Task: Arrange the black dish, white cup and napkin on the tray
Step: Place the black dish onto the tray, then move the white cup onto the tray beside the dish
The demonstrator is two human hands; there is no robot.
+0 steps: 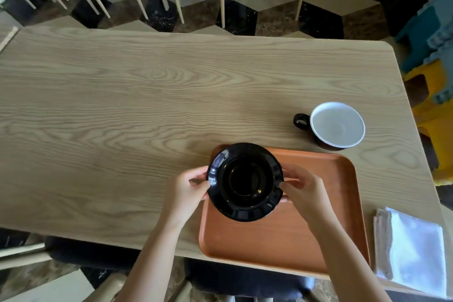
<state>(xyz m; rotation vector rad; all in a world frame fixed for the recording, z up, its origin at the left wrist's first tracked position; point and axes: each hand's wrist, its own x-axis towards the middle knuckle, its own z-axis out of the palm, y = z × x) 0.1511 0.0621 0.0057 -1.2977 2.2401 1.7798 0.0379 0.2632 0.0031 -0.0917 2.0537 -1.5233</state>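
Two forearms enter from 6 o'clock, nearest the lens. The left hand [190,185] is closed on the black dish [245,181] at its 9 o'clock rim, fingertips pinched over the edge; the right hand [302,191] is closed on the opposite rim at 3 o'clock. The dish is carried level over the 10 o'clock corner of the tray [326,208], its far edge overhanging the tray rim. Whether it is touching the tray floor cannot be told.

The dish is judged glazed ceramic: stiff, glossy, likely slick, moderately heavy, breakable. The rim, taken at opposed points, is judged the right hold.

The white cup [337,125], dark outside with a black handle at its 9 o'clock, stands upright on the table [122,95], beyond the tray at 1 o'clock. It is judged rigid and fragile; best taken by the handle or body.

The napkin [414,247], folded, lies just beside the tray at 3 o'clock. It is judged soft, light, limp; best pinched at a folded edge.
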